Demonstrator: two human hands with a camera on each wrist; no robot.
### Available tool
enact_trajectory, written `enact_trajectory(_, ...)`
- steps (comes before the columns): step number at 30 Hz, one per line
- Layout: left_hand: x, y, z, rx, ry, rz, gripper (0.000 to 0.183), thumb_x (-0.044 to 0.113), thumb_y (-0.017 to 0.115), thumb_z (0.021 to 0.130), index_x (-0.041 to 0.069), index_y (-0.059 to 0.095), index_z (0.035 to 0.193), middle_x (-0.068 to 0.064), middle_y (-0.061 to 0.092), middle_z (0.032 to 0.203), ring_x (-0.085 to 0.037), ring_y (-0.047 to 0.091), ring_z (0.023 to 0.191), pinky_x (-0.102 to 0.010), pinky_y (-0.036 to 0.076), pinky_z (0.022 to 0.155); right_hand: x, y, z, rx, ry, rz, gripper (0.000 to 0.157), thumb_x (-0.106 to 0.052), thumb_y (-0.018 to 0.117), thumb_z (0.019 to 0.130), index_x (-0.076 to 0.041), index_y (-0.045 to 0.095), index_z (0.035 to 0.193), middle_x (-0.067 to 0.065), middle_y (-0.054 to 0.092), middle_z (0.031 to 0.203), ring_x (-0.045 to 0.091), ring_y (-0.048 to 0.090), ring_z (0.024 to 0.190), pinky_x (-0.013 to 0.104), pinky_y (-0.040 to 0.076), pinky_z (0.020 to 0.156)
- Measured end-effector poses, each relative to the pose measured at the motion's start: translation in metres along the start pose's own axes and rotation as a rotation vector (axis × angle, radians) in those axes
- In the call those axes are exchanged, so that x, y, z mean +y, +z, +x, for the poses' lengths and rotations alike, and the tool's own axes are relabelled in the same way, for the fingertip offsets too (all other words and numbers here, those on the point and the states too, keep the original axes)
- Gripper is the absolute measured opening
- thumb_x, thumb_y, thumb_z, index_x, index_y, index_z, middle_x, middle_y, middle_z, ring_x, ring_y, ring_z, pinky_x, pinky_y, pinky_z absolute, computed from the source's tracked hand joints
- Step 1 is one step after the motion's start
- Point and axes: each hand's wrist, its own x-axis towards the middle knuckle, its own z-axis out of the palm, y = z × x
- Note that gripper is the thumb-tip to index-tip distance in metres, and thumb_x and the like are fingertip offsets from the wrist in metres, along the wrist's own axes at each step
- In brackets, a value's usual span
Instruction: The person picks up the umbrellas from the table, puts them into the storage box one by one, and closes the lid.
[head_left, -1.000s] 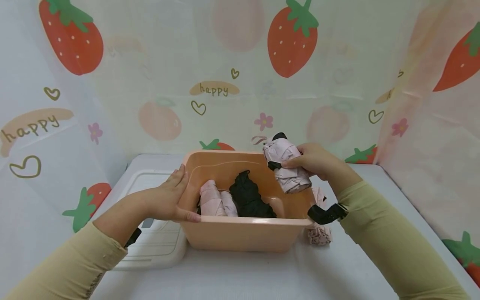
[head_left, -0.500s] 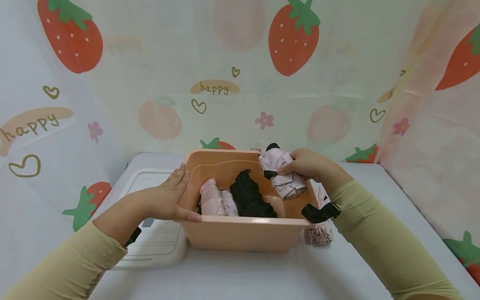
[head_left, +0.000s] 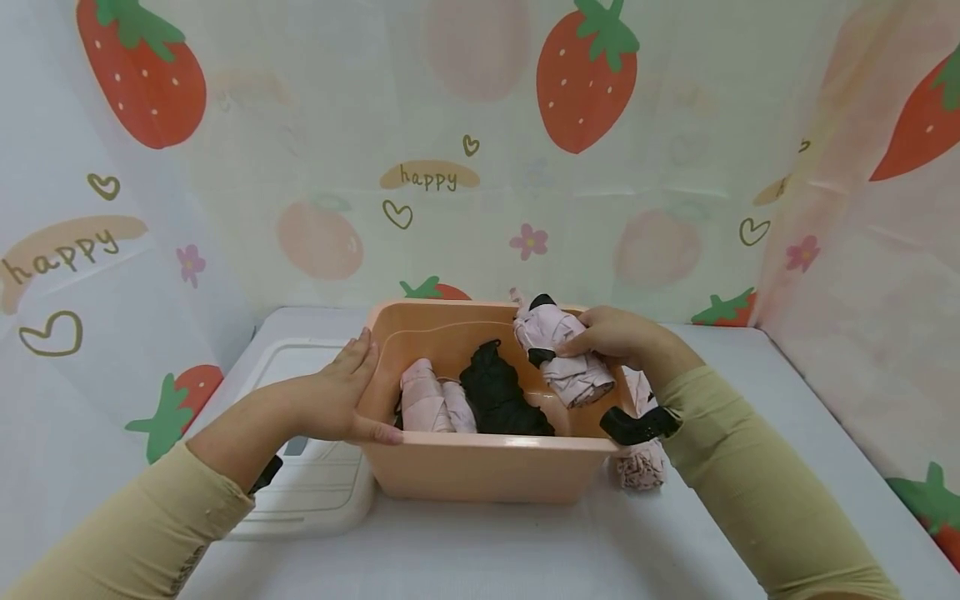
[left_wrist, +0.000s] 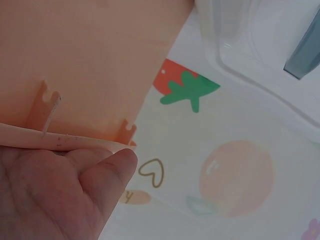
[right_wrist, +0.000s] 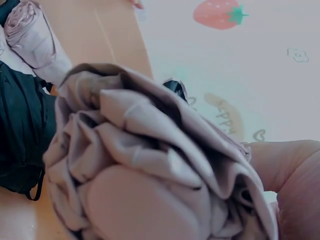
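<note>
My right hand (head_left: 626,335) grips a pale pink folded umbrella (head_left: 576,381) with a black strap, tilted over the right end of an orange plastic bin (head_left: 480,473). The umbrella's bunched fabric end (right_wrist: 135,150) fills much of the right wrist view. My left hand (head_left: 326,404) rests against the bin's left side, thumb along the front rim and fingers straight up the side. Inside the bin lie a black folded umbrella (head_left: 498,398) and, at the left, a pink rolled umbrella (head_left: 424,400) beside a paler roll (head_left: 457,408). The bin's front wall hides their lower parts.
Another pink rolled umbrella (head_left: 642,468) lies on the table just right of the bin, partly hidden by the right wrist's black strap (head_left: 637,425). A white lid (head_left: 322,500) lies at the bin's left. Strawberry-print curtain (head_left: 480,125) surrounds the table.
My right hand has lowered the pale pink umbrella and brought it slightly left, so it dips further into the bin's right end. The left hand has stayed in place.
</note>
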Motion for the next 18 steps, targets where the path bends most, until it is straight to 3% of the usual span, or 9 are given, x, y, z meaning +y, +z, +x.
enact_trajectory(5,0.0010,-0.0005,-0.0009,0.003,0.001,0.003,0.132,0.079,0.056,0.061,-0.007,-0.004,0.143,-0.021,-0.018,0.149,-0.039,-0.009,0.137,-0.054,0.011,0.108,0.0037,-0.0015,0.0001,-0.030,-0.032,0.066,0.026,-0.012,0.061,0.085,0.008,0.053,0.099,0.006,0.058,0.077,0.014,0.060,0.066,0.028,0.052,0.063)
enact_trajectory(8,0.0014,-0.0009,-0.0015,0.002,0.003,0.001,0.132,0.078,0.057,0.062,-0.007,-0.004,0.142,-0.022,-0.018,0.149,-0.039,-0.009,0.137,-0.055,0.011,0.107,0.0038,-0.0025,-0.0001,-0.023,-0.008,0.060,0.031,-0.020,0.059,0.088,0.008,0.054,0.100,0.006,0.057,0.076,0.015,0.059,0.067,0.028,0.052,0.064)
enact_trajectory(11,0.0011,-0.0009,-0.0014,-0.003,0.003,0.000,0.132,0.078,0.056,0.062,-0.007,-0.004,0.143,-0.021,-0.018,0.148,-0.039,-0.010,0.137,-0.055,0.011,0.107,0.0022,-0.0035,-0.0012,-0.020,0.048,0.099,0.052,-0.040,0.051,0.092,0.008,0.050,0.113,0.015,0.059,0.087,0.023,0.063,0.076,0.033,0.053,0.070)
enact_trajectory(14,0.0007,-0.0006,-0.0009,-0.006,0.001,0.007,0.132,0.079,0.055,0.061,-0.006,-0.005,0.143,-0.020,-0.019,0.149,-0.038,-0.010,0.137,-0.054,0.010,0.108,0.0011,-0.0055,-0.0029,-0.036,0.085,0.169,0.080,-0.062,0.034,0.090,0.007,0.040,0.129,0.026,0.056,0.109,0.034,0.063,0.094,0.041,0.052,0.079)
enact_trajectory(18,0.0001,0.0000,-0.0001,-0.002,0.003,0.012,0.132,0.080,0.054,0.061,-0.006,-0.004,0.143,-0.020,-0.019,0.149,-0.038,-0.010,0.137,-0.054,0.011,0.108,0.0006,-0.0088,-0.0046,-0.078,0.083,0.231,0.098,-0.075,0.018,0.083,0.007,0.035,0.135,0.031,0.049,0.124,0.039,0.057,0.104,0.045,0.049,0.084)
